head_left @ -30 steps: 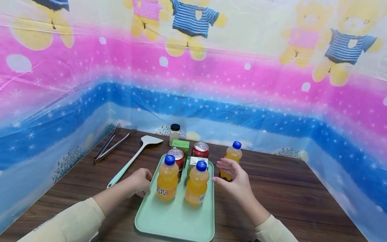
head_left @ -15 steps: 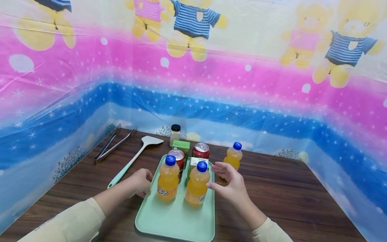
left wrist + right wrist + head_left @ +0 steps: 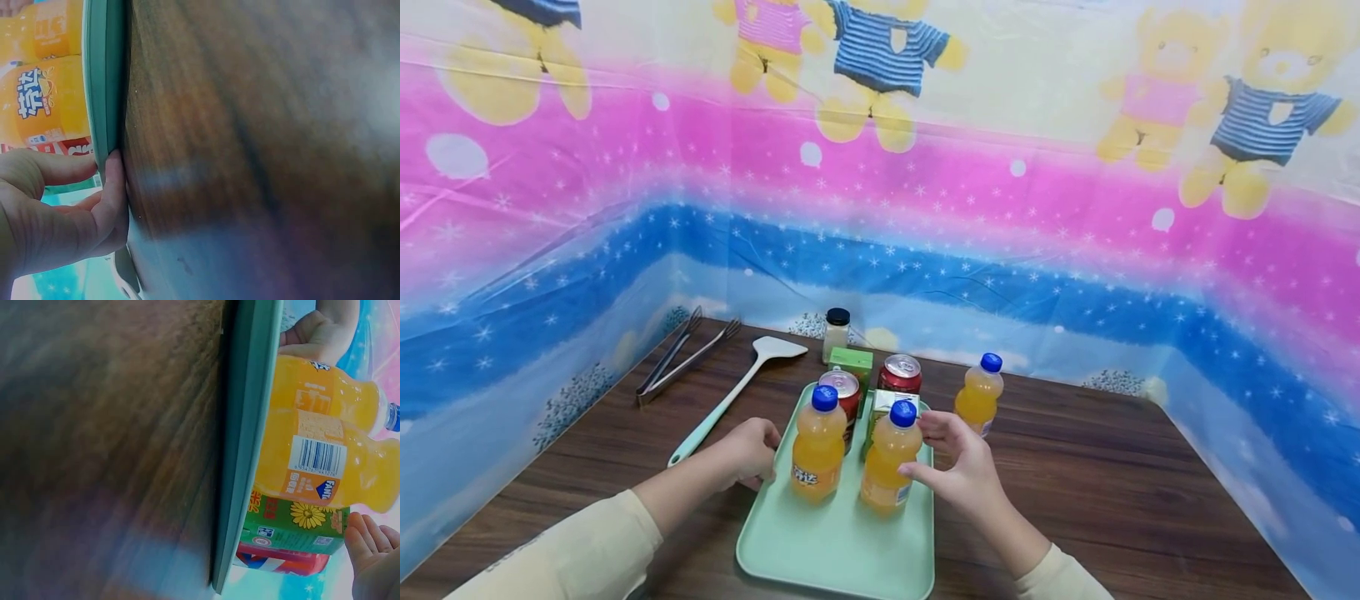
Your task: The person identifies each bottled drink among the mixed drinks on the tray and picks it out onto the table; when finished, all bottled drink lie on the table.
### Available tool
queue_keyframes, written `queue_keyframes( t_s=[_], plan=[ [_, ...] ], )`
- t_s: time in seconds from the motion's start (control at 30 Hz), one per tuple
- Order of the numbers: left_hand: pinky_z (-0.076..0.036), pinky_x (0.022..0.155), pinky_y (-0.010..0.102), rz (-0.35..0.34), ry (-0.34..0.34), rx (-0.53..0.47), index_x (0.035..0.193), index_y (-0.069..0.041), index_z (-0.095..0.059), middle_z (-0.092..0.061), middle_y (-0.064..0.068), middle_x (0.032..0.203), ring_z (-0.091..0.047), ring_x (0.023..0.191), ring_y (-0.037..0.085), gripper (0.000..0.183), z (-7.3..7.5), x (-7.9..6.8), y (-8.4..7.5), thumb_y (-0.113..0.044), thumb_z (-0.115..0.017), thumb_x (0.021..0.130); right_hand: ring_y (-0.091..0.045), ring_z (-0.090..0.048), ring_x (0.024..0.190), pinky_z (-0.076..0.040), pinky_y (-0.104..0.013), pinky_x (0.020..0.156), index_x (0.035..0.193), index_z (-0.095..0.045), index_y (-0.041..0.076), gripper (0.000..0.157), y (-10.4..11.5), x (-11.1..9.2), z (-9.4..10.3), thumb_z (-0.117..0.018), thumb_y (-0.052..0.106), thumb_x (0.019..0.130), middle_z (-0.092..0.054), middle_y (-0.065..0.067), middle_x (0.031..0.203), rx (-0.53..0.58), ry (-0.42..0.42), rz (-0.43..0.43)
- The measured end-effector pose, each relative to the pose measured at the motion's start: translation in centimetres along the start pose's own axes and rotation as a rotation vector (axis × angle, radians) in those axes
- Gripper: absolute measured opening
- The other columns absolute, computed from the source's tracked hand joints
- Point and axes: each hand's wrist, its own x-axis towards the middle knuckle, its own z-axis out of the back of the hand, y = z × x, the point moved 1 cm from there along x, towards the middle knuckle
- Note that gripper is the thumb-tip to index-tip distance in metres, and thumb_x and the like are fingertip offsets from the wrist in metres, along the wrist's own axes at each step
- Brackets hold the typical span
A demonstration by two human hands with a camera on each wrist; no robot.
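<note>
a printed cloth [image 3: 1037,233] hangs on 3 sides of the surface [image 3: 1135,492], which has a dark brown wood grain. the cloth runs in bands: cream at the top, then pink, deep blue and pale blue at the bottom, with small white snowflakes [image 3: 891,250] across the pink and blue. yellow teddy bears [image 3: 880,67] in blue-striped or pink shirts [image 3: 1258,121] stand near the top. the fabric is creased at the left, and the light is bright.

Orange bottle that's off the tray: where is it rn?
In the head view, the off-tray orange bottle stands upright on the wooden table, right of the green tray's far end, with the farther red can to its left.
</note>
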Motion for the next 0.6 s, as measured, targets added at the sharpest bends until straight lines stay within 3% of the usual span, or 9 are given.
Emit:
queue_keyframes(
  t_s=[0.17,0.3,0.6],
  plan=[
    [-0.056,0.058,0.033,0.008,0.001,0.004,0.106,0.006,-0.051,-0.052,0.015,0.087,-0.057,0.074,0.025,0.036,0.0,0.1,0.0,0.017,-0.063,0.074,-0.031,-0.058,0.104,-0.046,-0.048,0.09,0.118,-0.052,-0.007,0.054,2.0,-0.1,-0.3,-0.078,-0.004,0.07,-0.059,-0.018,0.115,0.021,0.026,-0.023],
    [-0.056,0.058,0.033,0.006,0.004,-0.003,0.106,0.007,-0.051,-0.052,0.016,0.087,-0.057,0.074,0.025,0.035,0.0,0.1,0.1,0.018,-0.062,0.074,-0.029,-0.058,0.105,-0.049,-0.039,0.089,0.118,-0.052,-0.007,0.053,2.9,-0.1,-0.6,-0.078,-0.003,0.072,-0.06,-0.016,0.114,0.011,0.033,-0.031],
    [-0.056,0.058,0.034,0.01,0.005,0.004,0.107,0.007,-0.051,-0.052,0.016,0.087,-0.057,0.074,0.025,0.036,-0.1,0.1,-0.1,0.017,-0.063,0.075,-0.019,-0.059,0.104,-0.049,-0.029,0.087,0.119,-0.054,0.004,0.054,-0.1,0.3,-1.4,-0.08,0.005,0.072,-0.061,-0.006,0.112,0.059,0.032,-0.029]
  ],
)
